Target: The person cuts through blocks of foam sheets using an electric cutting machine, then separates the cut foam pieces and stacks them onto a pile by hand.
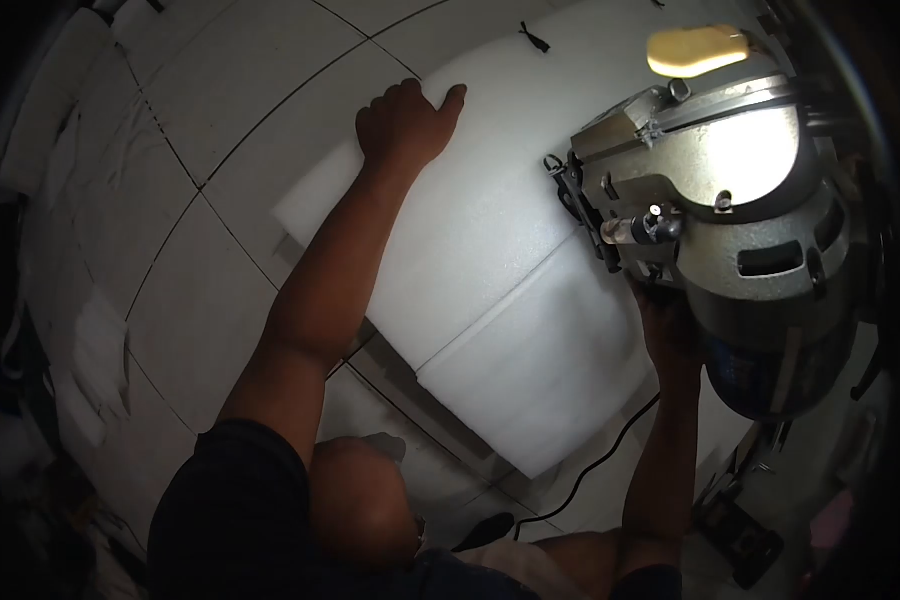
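Observation:
A thick white foam sheet lies across the tiled floor, with a straight line, a cut or fold, running over it. My left hand is at the sheet's far left edge, its fingers curled at the rim and its thumb sticking out over the foam. On the right, over the foam, stands a bulky metal electric machine with a vented motor housing. My right hand is closed at the machine's near side; its fingers are mostly hidden by the housing. The line on the foam runs up to the machine's front.
A black cable curves along the floor below the foam. A yellow rounded piece shows above the machine. Small black bits lie on the foam's far part. White scraps are on the left tiles. Dark equipment stands lower right.

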Available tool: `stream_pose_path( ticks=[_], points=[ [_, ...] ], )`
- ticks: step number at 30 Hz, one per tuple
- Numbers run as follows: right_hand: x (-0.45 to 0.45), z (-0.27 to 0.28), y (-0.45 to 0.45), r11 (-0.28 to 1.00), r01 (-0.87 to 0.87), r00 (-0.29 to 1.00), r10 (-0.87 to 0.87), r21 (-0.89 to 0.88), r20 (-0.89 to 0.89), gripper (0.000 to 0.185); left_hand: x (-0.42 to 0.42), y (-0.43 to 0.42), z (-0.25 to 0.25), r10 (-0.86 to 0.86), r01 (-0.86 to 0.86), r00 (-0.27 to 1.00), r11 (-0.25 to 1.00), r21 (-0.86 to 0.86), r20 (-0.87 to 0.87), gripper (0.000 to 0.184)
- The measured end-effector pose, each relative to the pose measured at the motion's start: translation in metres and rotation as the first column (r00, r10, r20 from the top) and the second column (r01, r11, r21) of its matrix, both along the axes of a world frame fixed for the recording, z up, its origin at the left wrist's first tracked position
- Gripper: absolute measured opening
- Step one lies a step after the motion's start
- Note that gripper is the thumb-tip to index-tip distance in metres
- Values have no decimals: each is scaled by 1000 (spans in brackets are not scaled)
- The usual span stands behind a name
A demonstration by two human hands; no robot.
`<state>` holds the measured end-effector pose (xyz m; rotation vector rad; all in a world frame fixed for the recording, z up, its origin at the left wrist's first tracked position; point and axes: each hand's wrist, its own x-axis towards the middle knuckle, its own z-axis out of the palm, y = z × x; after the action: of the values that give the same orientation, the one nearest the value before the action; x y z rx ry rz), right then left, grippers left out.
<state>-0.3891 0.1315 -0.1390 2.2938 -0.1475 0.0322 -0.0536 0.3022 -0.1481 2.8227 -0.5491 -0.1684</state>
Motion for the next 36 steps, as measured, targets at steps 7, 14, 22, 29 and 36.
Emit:
stream_pose_path(
  ticks=[7, 14, 22, 29, 36],
  points=[
    [-7, 33, -20, 412, -257, 942, -95, 874, 322, 37, 11, 6, -3, 1, -10, 993, 997, -83, -119, 68],
    [-7, 38, -4, 339, -196, 929, -237, 920, 286, 28, -6, 50, 22, -9, 20, 993, 995, 95, -121, 70],
    [-17, 13, 5, 324, -21, 914, -378, 946, 150, 32, -21, 53, 13, 21, -18, 998, 999, 40, -67, 70],
    [-34, 0, -6, 860, 10, 992, -73, 511, 105, 28, -20, 59, -8, -16, 30, 986, 996, -80, 169, 62],
    [-21, 15, 6, 930, -82, 984, 18, 359, 178, 26, -25, 65, -9, -51, 87, 955, 990, -109, 291, 62]
  ],
)
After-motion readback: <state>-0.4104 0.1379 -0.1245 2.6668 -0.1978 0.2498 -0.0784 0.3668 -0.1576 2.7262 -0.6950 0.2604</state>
